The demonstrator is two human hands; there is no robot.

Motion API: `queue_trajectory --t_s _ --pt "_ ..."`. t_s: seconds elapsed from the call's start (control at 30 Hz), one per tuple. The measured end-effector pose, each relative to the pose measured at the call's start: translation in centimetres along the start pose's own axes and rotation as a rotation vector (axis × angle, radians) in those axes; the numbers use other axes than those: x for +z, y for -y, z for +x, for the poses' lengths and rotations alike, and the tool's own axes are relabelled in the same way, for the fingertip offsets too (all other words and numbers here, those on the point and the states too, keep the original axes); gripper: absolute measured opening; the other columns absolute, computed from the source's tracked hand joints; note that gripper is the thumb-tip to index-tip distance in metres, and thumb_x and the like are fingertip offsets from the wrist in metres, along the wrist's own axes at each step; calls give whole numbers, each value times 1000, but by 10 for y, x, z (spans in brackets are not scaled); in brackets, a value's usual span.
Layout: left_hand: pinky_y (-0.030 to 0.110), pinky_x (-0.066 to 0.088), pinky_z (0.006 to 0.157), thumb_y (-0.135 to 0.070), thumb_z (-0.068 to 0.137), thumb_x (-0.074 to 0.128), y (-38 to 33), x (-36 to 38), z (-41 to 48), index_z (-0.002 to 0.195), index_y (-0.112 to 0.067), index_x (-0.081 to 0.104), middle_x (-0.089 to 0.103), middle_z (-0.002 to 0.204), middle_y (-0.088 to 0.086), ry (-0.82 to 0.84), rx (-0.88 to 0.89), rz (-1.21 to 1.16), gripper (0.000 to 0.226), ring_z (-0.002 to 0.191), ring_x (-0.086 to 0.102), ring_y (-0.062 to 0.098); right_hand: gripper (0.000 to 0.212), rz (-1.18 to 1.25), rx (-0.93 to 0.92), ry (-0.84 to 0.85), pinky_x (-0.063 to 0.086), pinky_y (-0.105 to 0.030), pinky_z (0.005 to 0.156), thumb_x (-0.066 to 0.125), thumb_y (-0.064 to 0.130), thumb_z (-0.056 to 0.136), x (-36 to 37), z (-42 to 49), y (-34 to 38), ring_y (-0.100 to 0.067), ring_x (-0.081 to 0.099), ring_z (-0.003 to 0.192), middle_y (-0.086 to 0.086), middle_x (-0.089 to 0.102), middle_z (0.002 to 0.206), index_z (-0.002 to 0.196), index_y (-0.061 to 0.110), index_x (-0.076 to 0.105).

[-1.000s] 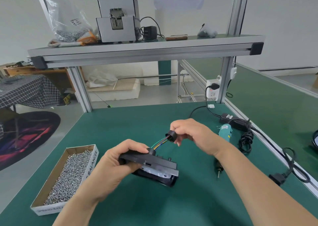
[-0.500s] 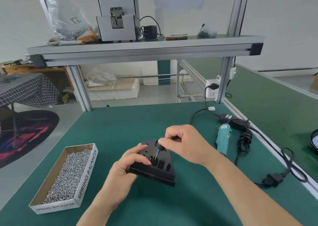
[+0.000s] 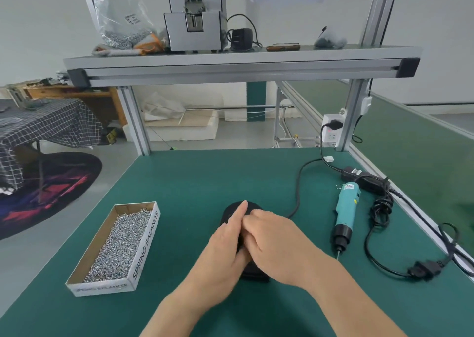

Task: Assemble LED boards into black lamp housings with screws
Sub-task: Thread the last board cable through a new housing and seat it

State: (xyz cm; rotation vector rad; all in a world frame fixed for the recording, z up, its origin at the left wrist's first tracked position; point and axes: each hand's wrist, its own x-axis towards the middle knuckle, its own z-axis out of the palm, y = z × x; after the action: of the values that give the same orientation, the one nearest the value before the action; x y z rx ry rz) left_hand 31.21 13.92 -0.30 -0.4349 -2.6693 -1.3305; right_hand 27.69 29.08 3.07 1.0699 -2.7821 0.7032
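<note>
Black lamp housing (image 3: 229, 211) kept pressed mid-table (image 3: 192, 182), toward near edge, under left hand (image 3: 225, 254) and right hand (image 3: 272, 241); fingers laid flat.

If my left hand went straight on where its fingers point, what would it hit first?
Probably nothing: past the black housing under the left hand, only green mat shows to the far edge; the cable lies further right.
</note>
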Motion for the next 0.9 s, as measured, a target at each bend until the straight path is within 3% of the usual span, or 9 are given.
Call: queue_trajectory --t_s 0.1,0.17,0.23,0.3,0.4,0.47,0.57,0.7,0.9 --pt "21 43 71 -14 91 39 -1 8 7 87 -34 47 55 79 -19 -85 -1 17 22 76 50 8 28 -114 -3 -94 30 -27 64 37 27 102 -2 0 0 -13 38 72 10 37 72 74 24 35" --pt "27 38 82 -14 96 38 8 11 6 78 -21 38 47 73 -10 -120 15 123 19 71 42 13 30 -160 -20 -139 32 -29 61 39 28 102 -2 -1 0 -13 38 72 9 37 72 73 22 36" --pt "31 29 111 -15 103 34 22 14 3 88 -16 45 49 83 -6 -78 35 219 19 84 49 13 29 -191 -54 -174 37 -31 60 41 28 101 0 -2 2 -13 38 73 10 37 74 73 21 39" --pt "31 12 123 -28 103 22 28 16 -1 99 -18 48 49 91 -13 -40 18 257 28 95 51 8 28 -198 -72 -207 41 -33 57 42 25 100 3 -3 6 -13 39 72 11 37 74 73 20 39" --pt "35 10 124 -40 97 10 33 20 -3 100 -30 40 44 93 -28 -81 2 277 32 104 50 1 30 -196 -78 -279 38 -29 51 49 20 98 5 -4 12 -12 36 68 12 35 73 72 21 36" --pt "38 7 124 -42 97 9 39 23 -6 112 -30 46 47 114 -31 -80 -63 295 41 132 42 6 33 -220 -75 -293 31 -25 51 54 18 97 6 -5 15 -11 34 67 12 33 72 70 21 35" --pt "38 0 123 -54 91 -7 46 25 -9 134 -28 39 29 157 -10 -89 -162 394 68 155 3 18 35 -264 -71 -291 26 -22 52 59 17 94 7 -8 19 -10 34 65 12 34 70 68 21 36" --pt "42 -1 122 -71 64 -43 36 27 -8 132 -39 16 -7 167 9 -86 -329 538 95 154 -12 30 33 -227 -59 -323 31 -24 49 56 18 95 5 -9 20 -11 35 65 11 35 69 68 21 37" --pt "46 -3 123 -58 83 0 23 19 0 143 -44 38 -15 167 -4 -130 -235 488 73 153 -17 23 27 -67 0 -345 36 -23 57 52 26 99 6 -8 15 -8 37 72 13 39 74 74 23 42"
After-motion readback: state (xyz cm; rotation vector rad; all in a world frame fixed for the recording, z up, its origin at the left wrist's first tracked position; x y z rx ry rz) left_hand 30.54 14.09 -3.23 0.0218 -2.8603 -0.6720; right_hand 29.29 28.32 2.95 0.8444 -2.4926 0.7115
